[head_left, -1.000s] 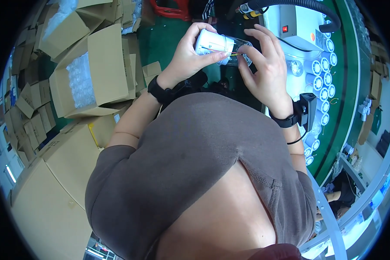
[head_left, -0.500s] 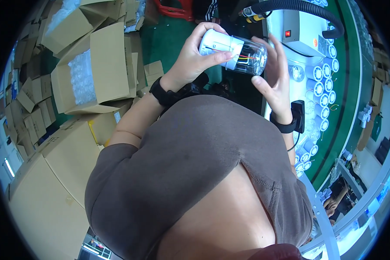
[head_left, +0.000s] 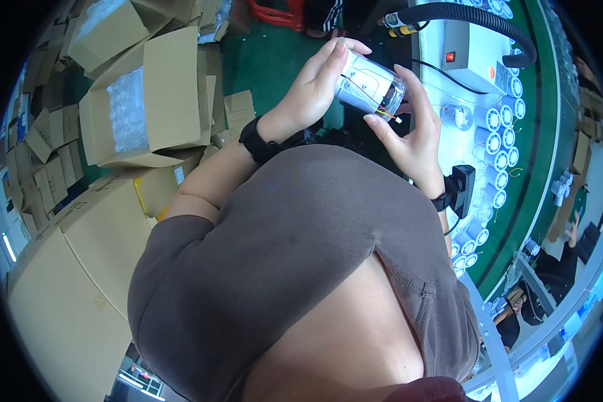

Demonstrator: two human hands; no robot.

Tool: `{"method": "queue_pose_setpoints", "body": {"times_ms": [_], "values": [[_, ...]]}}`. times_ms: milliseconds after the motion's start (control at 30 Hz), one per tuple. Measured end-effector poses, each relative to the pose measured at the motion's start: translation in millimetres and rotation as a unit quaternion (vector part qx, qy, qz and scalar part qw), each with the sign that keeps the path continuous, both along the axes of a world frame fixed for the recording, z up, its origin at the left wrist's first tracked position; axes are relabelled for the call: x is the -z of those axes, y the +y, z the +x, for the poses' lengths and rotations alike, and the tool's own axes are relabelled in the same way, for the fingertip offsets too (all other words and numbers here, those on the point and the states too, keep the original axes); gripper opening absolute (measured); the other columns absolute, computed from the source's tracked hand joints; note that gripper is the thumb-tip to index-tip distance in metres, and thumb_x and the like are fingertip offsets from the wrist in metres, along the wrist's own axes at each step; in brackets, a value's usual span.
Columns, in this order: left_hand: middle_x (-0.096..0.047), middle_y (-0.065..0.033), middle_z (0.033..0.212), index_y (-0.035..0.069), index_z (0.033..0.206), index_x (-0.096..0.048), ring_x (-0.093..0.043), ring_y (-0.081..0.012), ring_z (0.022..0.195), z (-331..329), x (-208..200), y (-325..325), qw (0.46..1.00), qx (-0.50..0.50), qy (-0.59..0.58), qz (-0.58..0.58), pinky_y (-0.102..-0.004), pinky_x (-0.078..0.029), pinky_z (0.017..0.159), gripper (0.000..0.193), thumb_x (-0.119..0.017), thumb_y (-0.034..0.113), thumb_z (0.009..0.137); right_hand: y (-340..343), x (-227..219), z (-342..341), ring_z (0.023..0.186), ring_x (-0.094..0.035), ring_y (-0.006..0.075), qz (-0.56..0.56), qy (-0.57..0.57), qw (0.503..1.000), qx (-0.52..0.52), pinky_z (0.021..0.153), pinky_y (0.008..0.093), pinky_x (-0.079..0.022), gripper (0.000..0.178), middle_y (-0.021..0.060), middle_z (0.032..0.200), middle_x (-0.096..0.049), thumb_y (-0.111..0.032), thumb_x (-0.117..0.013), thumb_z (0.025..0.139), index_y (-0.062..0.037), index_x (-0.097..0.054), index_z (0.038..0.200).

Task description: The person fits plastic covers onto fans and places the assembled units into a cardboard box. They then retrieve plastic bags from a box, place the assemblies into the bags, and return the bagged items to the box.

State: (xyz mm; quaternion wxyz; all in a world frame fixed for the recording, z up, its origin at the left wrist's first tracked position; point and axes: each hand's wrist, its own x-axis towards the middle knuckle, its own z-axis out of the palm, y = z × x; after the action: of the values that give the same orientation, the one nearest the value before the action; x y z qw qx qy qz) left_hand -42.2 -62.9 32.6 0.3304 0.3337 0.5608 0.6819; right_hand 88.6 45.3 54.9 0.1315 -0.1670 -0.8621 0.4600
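1. The left grip (head_left: 317,84) wraps the left end of the white housing (head_left: 360,84), held just left of the surface (head_left: 450,95).
2. The right grip (head_left: 414,128) is half open, thumb and finger flanking the clear cup (head_left: 398,94); firm contact can't be told.
3. The step in hand seems to be aligning these parts.
4. The next move calls for keeping the loose wires (head_left: 384,112) unpinched.

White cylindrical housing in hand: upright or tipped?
Tipped: the white cylindrical housing shows its side to the camera, its clear end toward the right hand.
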Motion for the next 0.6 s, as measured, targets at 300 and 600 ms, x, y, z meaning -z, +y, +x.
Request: {"method": "queue_pose_setpoints", "body": {"times_ms": [300,600], "values": [[-0.048,-0.0094,0.103,0.004,0.109,-0.042,-0.049,-0.0165,0.097,5.2,-1.8,-3.1,0.998,0.029,0.042,-0.027,-0.0265,-0.039,0.085,0.056,-0.008,0.043,0.088,-6.0,3.8,-1.7,0.082,-0.051,0.0160,-0.051,0.062,0.997,0.012,0.060,0.0231,-0.045,0.061,0.0118,0.103,-0.049,-0.023,-0.069,0.065,-0.0055,-0.041,0.116],[-0.049,-0.0093,0.104,0.005,0.110,-0.042,-0.050,-0.0175,0.097,8.3,-3.1,-5.7,0.998,0.020,0.045,-0.027,-0.0260,-0.039,0.085,0.063,-0.003,0.048,0.086,-12.7,-6.5,2.2,0.093,-0.052,0.0206,-0.038,0.032,0.998,0.022,0.074,0.0308,-0.044,0.062,0.0137,0.102,-0.052,-0.023,-0.067,0.066,-0.0063,-0.039,0.119]]}}
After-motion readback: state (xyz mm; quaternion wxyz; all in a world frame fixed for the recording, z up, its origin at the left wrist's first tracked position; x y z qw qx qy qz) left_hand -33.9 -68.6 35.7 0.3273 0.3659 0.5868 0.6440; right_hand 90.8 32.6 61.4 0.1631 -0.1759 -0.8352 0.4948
